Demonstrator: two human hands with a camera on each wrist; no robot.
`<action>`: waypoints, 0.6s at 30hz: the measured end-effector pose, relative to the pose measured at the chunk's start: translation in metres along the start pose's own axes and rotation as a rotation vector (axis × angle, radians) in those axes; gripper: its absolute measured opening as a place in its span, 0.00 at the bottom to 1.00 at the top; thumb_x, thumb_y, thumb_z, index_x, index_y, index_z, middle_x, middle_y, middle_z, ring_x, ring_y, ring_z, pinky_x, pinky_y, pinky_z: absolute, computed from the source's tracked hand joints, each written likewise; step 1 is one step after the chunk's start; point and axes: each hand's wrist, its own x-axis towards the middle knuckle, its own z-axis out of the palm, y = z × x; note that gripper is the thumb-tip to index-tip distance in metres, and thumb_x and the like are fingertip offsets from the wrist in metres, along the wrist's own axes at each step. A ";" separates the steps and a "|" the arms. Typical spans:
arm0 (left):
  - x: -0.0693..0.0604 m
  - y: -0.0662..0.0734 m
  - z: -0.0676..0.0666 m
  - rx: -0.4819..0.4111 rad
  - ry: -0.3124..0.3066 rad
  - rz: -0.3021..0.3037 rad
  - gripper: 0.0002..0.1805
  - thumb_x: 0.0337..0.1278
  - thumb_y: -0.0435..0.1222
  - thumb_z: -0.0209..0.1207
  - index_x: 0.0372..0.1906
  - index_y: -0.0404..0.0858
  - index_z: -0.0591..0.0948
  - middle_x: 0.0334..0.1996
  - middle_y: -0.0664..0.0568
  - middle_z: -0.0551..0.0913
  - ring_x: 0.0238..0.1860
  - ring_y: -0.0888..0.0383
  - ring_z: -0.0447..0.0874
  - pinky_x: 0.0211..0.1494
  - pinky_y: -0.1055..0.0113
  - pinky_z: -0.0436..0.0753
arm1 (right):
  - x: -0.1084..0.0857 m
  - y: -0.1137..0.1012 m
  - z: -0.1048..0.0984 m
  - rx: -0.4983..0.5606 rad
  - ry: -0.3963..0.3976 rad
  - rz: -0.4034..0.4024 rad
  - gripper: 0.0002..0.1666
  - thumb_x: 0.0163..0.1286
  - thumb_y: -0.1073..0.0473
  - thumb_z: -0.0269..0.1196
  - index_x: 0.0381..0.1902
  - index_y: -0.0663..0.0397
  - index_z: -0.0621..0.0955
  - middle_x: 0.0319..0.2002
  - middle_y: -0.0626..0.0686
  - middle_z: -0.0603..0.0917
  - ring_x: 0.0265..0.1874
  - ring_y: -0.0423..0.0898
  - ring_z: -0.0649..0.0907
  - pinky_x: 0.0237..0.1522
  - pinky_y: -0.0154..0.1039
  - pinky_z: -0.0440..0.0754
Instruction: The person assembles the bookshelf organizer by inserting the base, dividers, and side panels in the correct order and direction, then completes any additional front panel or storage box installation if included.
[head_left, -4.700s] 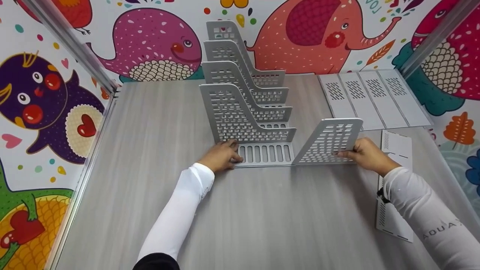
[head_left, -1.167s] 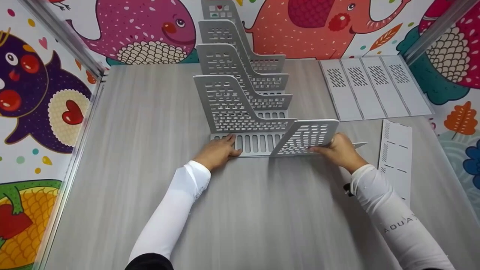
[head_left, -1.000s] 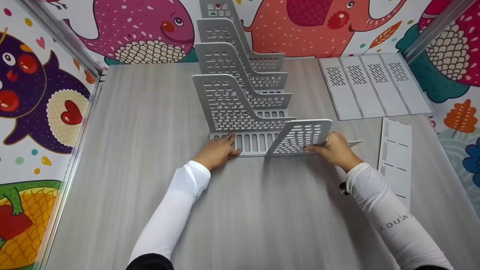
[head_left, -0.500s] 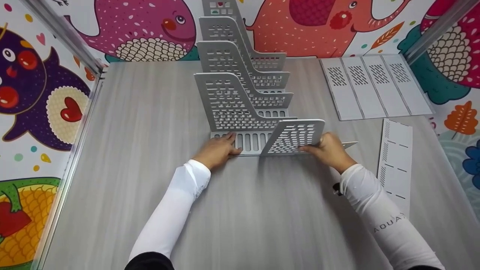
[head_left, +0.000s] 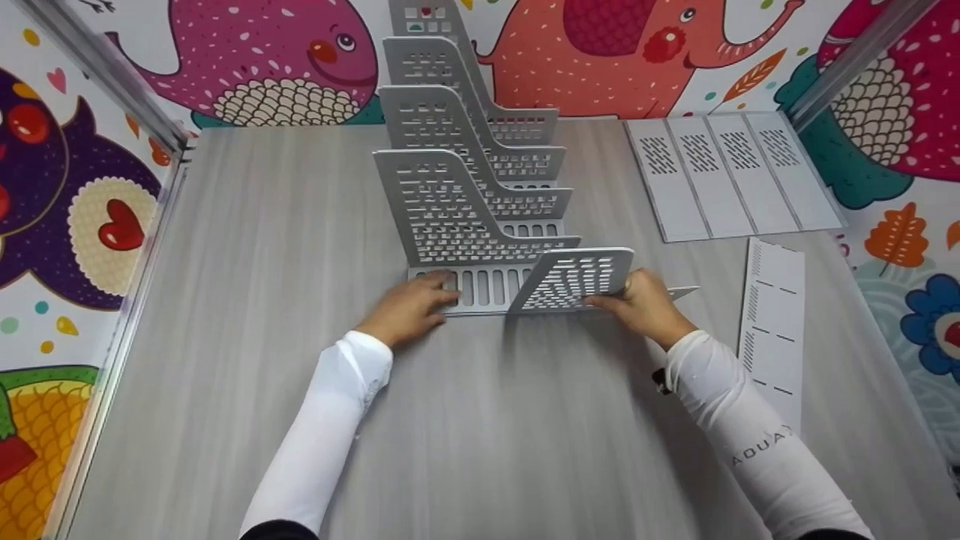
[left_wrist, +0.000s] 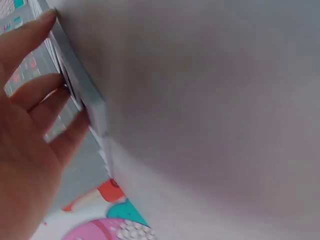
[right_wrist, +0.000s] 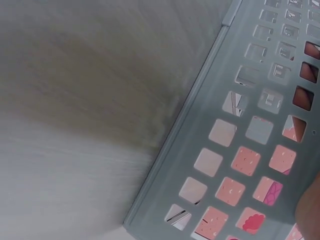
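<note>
In the head view a grey file rack (head_left: 442, 199) stands on the table, with several perforated upright dividers in a row and a slotted base (head_left: 487, 287) at its near end. The left hand (head_left: 407, 306) touches the left end of that base; in the left wrist view its fingers (left_wrist: 37, 107) reach the edge, little bent. The right hand (head_left: 649, 304) pinches a grey perforated divider panel (head_left: 574, 277), thumb in front and fingers behind. This panel is upright, its left lower corner overlapping the base. Close up, the right wrist view shows the panel's square holes (right_wrist: 245, 160).
Flat grey plates with slanted slots (head_left: 739, 176) lie side by side at the back right. Another flat grey plate (head_left: 776, 322) lies beyond the right forearm. A patterned wall (head_left: 600, 67) closes the back, and a metal frame rail (head_left: 124, 330) edges the left.
The right hand has slid the divider panel leftward, so it covers more of the slotted base. The left hand has just shifted slightly left along the base's end.
</note>
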 end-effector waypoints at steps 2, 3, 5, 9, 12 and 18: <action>-0.009 -0.009 -0.003 0.000 0.087 -0.044 0.24 0.48 0.39 0.67 0.54 0.43 0.81 0.62 0.42 0.75 0.63 0.43 0.72 0.64 0.50 0.72 | 0.003 -0.001 0.001 0.005 -0.014 0.005 0.11 0.51 0.60 0.72 0.32 0.60 0.87 0.31 0.56 0.89 0.31 0.51 0.88 0.32 0.44 0.81; -0.013 -0.013 -0.005 -0.002 0.119 -0.084 0.24 0.45 0.40 0.68 0.53 0.43 0.82 0.58 0.43 0.78 0.60 0.44 0.75 0.61 0.50 0.75 | 0.004 -0.002 0.001 0.008 -0.023 0.009 0.11 0.51 0.60 0.72 0.32 0.60 0.87 0.31 0.57 0.89 0.31 0.51 0.88 0.32 0.43 0.81; -0.020 -0.020 -0.009 -0.006 0.144 -0.163 0.26 0.41 0.42 0.71 0.52 0.44 0.83 0.51 0.45 0.81 0.54 0.45 0.78 0.54 0.51 0.78 | 0.006 -0.003 0.000 0.015 -0.031 0.013 0.10 0.52 0.60 0.72 0.32 0.60 0.87 0.31 0.57 0.89 0.30 0.51 0.87 0.30 0.42 0.80; -0.025 -0.027 -0.009 -0.055 0.119 -0.245 0.29 0.38 0.44 0.73 0.53 0.44 0.83 0.46 0.45 0.81 0.48 0.47 0.80 0.49 0.52 0.79 | 0.006 -0.003 -0.001 0.018 -0.031 0.015 0.10 0.52 0.61 0.72 0.32 0.60 0.87 0.31 0.58 0.89 0.30 0.52 0.88 0.30 0.40 0.81; -0.022 -0.026 -0.009 -0.067 0.113 -0.252 0.29 0.38 0.44 0.73 0.52 0.43 0.83 0.46 0.45 0.82 0.47 0.47 0.82 0.49 0.53 0.79 | 0.005 -0.002 -0.001 0.023 -0.028 0.013 0.11 0.51 0.61 0.72 0.33 0.60 0.87 0.32 0.57 0.89 0.31 0.52 0.88 0.32 0.42 0.82; -0.019 -0.020 -0.012 -0.080 0.075 -0.302 0.27 0.39 0.42 0.72 0.52 0.44 0.83 0.48 0.45 0.84 0.47 0.48 0.82 0.49 0.53 0.80 | 0.003 -0.002 0.002 0.025 -0.013 0.020 0.11 0.51 0.61 0.72 0.34 0.60 0.87 0.32 0.57 0.89 0.32 0.53 0.88 0.34 0.43 0.82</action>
